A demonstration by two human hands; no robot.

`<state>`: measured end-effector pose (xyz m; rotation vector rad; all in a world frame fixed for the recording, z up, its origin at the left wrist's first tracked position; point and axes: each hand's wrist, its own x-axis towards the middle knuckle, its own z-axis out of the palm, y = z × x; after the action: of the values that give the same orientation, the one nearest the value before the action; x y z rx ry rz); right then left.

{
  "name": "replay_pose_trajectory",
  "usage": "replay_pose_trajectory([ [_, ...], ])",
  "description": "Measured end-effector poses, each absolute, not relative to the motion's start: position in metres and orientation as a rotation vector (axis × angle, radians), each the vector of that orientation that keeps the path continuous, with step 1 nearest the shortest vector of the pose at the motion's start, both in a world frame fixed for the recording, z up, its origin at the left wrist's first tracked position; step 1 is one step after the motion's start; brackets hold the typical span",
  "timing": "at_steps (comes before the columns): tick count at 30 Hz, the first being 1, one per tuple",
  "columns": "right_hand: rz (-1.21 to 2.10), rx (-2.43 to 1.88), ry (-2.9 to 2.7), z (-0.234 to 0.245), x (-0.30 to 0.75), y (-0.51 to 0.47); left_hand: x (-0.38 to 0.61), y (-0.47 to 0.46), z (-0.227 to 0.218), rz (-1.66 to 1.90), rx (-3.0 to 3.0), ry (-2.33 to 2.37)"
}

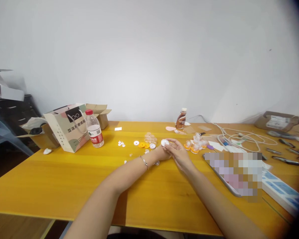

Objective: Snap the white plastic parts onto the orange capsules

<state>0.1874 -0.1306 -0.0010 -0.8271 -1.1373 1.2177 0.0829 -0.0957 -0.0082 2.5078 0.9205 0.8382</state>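
Both my hands meet over the middle of the yellow table (64,179). My left hand (161,153), with a thin bracelet on its wrist, is mostly hidden behind my right hand (178,153). Together the fingers pinch a small white round plastic part (164,142). Just left of it lie yellow rings (142,144), white discs (152,146) and tiny white pieces (121,143). A pile of clear and orange small parts (195,144) sits to the right of my hands.
A paper bag (66,127), water bottle (94,132) and open cardboard boxes (101,114) stand at the left. A brown drink bottle (181,118) stands at the back. White cables (241,136), tools (286,161), a blurred tablet (235,172) and a box (276,121) fill the right.
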Motion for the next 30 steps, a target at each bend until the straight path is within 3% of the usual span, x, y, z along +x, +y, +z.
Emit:
replay_pose_trajectory([
  [9, 1.166, -0.871, -1.22, -0.013, 0.182, -0.129, 0.028, -0.113, -0.013, 0.894, 2.588, 0.915],
  [12, 1.179, -0.897, -1.234, -0.015, 0.179, -0.129, -0.008, -0.126, -0.006, 1.09, 2.248, 0.928],
  [20, 1.289, -0.9, -1.476, -0.027, 0.148, -0.15, -0.045, -0.142, -0.024, 1.147, 1.483, 0.9],
  [30, 1.213, -0.86, -1.528, -0.038, 0.142, -0.154, -0.035, -0.151, -0.022, 1.127, 1.65, 0.904],
])
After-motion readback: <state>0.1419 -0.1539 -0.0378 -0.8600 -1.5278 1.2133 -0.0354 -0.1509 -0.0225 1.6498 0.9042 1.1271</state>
